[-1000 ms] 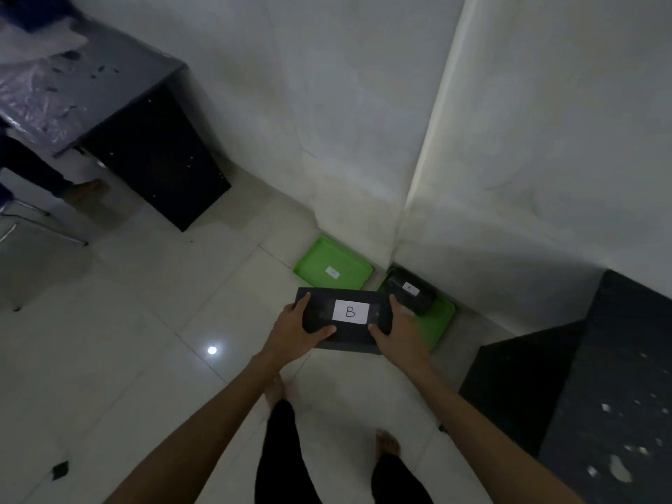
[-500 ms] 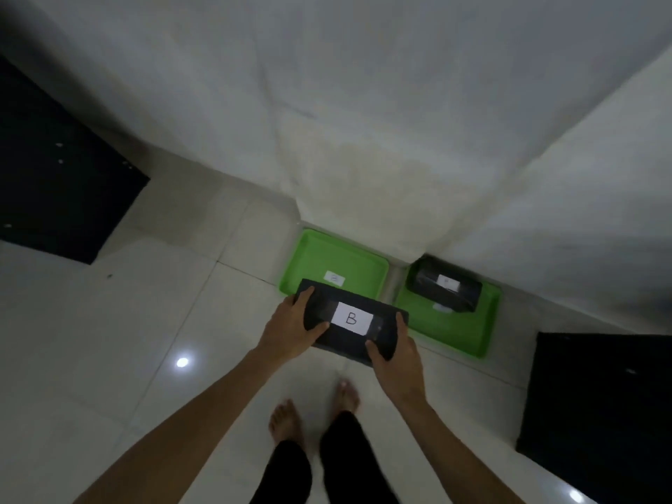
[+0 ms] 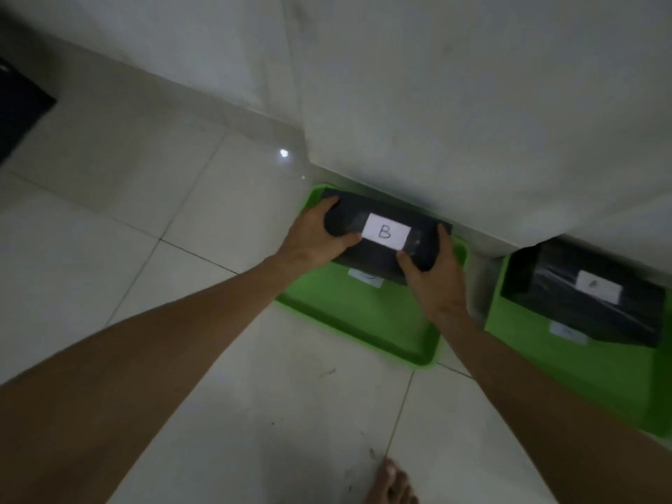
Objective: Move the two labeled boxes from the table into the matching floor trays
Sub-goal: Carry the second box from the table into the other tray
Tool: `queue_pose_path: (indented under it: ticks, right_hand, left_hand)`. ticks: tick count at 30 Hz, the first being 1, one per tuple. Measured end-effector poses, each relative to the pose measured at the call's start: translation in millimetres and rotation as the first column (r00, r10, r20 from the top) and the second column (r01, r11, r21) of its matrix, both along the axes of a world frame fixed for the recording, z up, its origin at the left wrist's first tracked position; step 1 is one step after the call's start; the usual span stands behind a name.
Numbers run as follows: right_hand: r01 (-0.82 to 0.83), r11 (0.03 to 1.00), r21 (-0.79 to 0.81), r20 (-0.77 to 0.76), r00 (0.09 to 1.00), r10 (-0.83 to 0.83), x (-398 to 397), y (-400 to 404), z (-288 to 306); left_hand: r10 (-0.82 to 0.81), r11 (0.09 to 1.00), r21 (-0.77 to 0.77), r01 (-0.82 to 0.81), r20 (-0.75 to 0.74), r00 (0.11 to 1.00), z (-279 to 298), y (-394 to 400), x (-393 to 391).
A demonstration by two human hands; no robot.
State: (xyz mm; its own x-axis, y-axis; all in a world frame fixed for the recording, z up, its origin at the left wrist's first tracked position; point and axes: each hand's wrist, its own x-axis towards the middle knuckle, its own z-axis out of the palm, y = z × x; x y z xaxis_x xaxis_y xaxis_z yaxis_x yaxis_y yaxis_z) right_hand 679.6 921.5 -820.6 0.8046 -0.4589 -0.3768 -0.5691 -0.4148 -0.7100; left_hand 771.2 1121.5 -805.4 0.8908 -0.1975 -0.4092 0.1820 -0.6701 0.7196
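A black box with a white label marked B point(image 3: 386, 232) is over the far half of the left green floor tray point(image 3: 367, 321), close to the wall. My left hand point(image 3: 316, 234) grips its left end and my right hand point(image 3: 436, 274) grips its right end. Whether the box touches the tray floor I cannot tell. A small white label point(image 3: 365, 280) on the tray floor is partly hidden under the box. A second black box with a white label point(image 3: 589, 300) lies in the right green tray point(image 3: 600, 380).
Both trays sit on the white tiled floor against a white wall point(image 3: 436, 103). A dark piece of furniture point(image 3: 18, 110) shows at the far left edge. My bare foot point(image 3: 394, 483) is at the bottom, just in front of the trays.
The view has dropped much closer to the floor. Both hands have carried the B box forward and down, from in front of the left tray to over its far half.
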Motion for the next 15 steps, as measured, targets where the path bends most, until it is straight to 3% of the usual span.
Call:
queue_pose_path:
  ticks: [4,8,15]
  right_hand:
    - [0.04,0.999,0.01,0.015,0.999,-0.04,5.5,2.0,-38.0]
    - [0.082,0.996,0.023,0.007,0.997,-0.082,2.3,14.1,-57.8]
    - [0.025,0.997,-0.067,-0.071,0.997,-0.03,-8.3,17.7,-16.2]
  left_hand:
    - [0.036,0.998,-0.053,-0.037,-0.023,0.999,-30.9,-9.5,17.9]
    - [-0.048,0.999,0.023,0.048,0.012,0.999,-48.1,0.8,14.6]
    - [-0.207,0.948,0.254,0.193,0.028,0.978,-23.5,15.8,5.1]
